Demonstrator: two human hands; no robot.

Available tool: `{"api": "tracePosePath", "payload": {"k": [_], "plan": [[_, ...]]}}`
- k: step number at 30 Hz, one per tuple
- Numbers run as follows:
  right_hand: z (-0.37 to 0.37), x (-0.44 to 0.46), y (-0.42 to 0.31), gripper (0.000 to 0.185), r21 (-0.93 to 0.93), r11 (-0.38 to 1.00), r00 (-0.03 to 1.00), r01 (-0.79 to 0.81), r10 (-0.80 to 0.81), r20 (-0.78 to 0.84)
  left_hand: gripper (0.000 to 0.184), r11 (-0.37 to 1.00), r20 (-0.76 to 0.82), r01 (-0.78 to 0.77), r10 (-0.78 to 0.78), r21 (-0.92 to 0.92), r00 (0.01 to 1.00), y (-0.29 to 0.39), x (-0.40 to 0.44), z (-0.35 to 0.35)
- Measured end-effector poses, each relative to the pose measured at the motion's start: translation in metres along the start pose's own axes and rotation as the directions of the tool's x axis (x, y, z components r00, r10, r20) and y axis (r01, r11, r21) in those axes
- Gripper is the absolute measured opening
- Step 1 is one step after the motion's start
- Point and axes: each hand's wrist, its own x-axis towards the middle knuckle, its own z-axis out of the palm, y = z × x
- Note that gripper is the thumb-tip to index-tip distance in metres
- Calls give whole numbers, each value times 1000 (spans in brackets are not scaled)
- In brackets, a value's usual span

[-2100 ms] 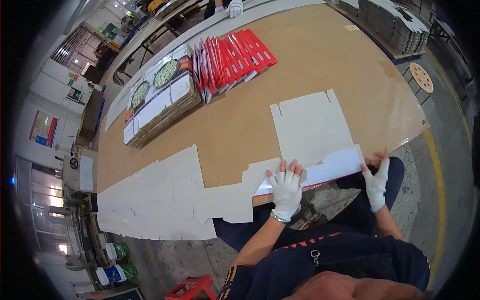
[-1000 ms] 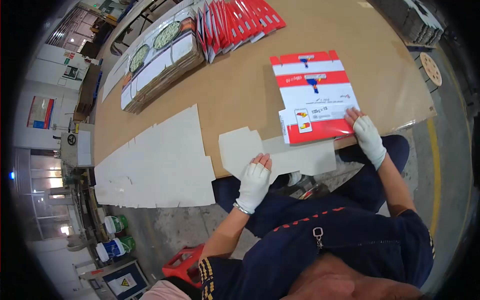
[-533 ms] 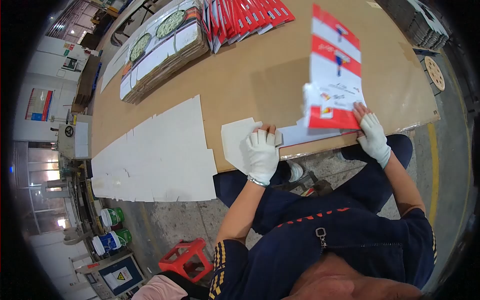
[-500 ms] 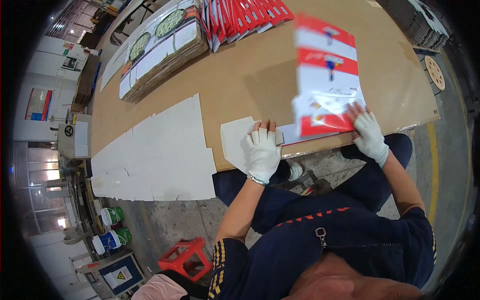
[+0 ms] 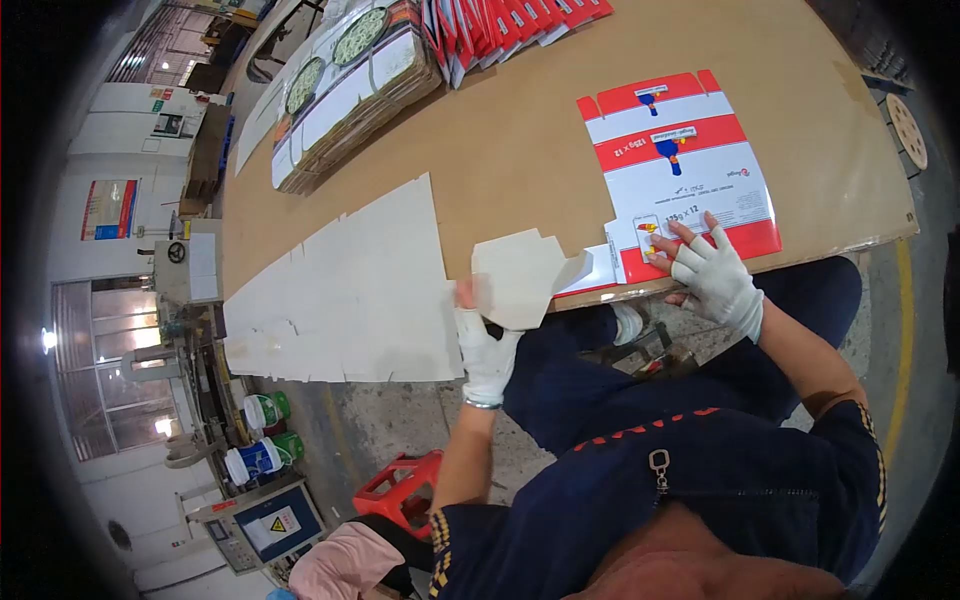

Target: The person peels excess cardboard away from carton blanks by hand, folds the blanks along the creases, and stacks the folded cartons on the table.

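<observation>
My left hand (image 5: 485,345), in a white fingerless glove, is at the table's front edge with its fingers round the left corner of a plain grey-white cardboard piece (image 5: 518,275). The fingertips are blurred. My right hand (image 5: 712,272) lies with spread fingers on the lower part of a flat red-and-white printed carton (image 5: 680,150), printed side up. Between the two, a narrow white strip with a red edge (image 5: 592,272) shows at the table edge, partly under the carton. Left of my left hand lie overlapping plain cardboard sheets (image 5: 350,300).
A strapped stack of printed cardboard (image 5: 355,100) stands at the back left of the brown table (image 5: 500,160). Beside it are several folded red cartons (image 5: 510,30). A red stool (image 5: 400,490) and a person in a pink top (image 5: 345,560) are below left; a round stool (image 5: 906,130) is at right.
The printed carton, raised and tilted before, now lies flat. My left hand has moved left to the plain piece's left corner. My right hand has shifted onto the carton with fingers spread.
</observation>
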Motion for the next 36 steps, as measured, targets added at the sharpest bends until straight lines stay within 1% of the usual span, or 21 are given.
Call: {"api": "tracePosePath", "payload": {"k": [1,2,3,5,6,7,9,10,11,12,13,14,15,16,17,18,21,22,25,27,36], "plan": [[-1,0,0,72,-1,1000,1000,4,-4,6,121,973,-86,91,-112,-214,990,8,3,7],[-1,0,1,70,1,1000,1000,3,-3,7,126,893,-171,129,-221,-431,960,17,5,15],[-1,0,1,69,4,1000,1000,-5,5,6,125,740,-185,138,-337,-658,923,15,5,30],[-1,-2,0,66,25,1000,1000,-5,4,5,107,649,-177,184,-450,-738,876,2,3,55],[0,-2,1,65,25,1000,1000,-3,3,5,82,562,-145,155,-452,-812,880,5,8,65],[0,-3,2,65,22,1000,1000,-1,1,7,57,532,-122,124,-404,-838,907,5,16,73],[-2,-4,1,61,10,1000,1000,14,-15,10,41,705,-210,236,-483,-669,850,41,32,77],[-2,-5,2,60,-3,999,999,35,-35,18,41,835,-291,178,-370,-521,883,35,31,86],[-3,-4,5,59,-18,998,998,59,-58,26,44,932,-323,43,-168,-360,931,26,32,91],[0,-2,10,58,-106,988,994,111,-112,-2,48,976,-321,-106,41,-188,946,20,34,94],[4,0,17,58,-192,968,986,159,-167,-22,52,965,-281,-260,246,-14,928,15,33,98],[2,1,19,58,-272,940,974,206,-223,-33,65,959,-107,-273,265,-71,958,20,34,91],[-1,0,19,58,-248,945,974,212,-226,-27,80,956,70,-265,275,-128,959,24,34,86],[-3,1,18,59,-224,950,973,218,-229,-23,85,917,164,-398,394,-10,904,27,38,84],[-8,3,15,59,-200,954,972,225,-233,-20,89,843,269,-529,490,95,829,32,42,81],[-13,5,13,57,-188,953,969,236,-245,-25,92,887,360,-460,417,38,835,36,40,77],[-7,8,13,55,-203,948,968,244,-252,-15,90,881,398,-464,392,98,829,58,42,71],[-5,7,14,54,-219,943,964,251,-264,-34,78,853,399,-479,374,207,837,56,42,78],[5,3,15,51,-255,932,952,259,-290,-94,76,828,396,-446,303,341,867,54,42,90],[8,1,14,49,-265,928,943,260,-303,-135,75,826,405,-433,278,362,871,54,41,91],[12,0,18,47,-224,917,930,331,-357,-86,73,800,458,-417,204,432,865,63,45,89]]}}
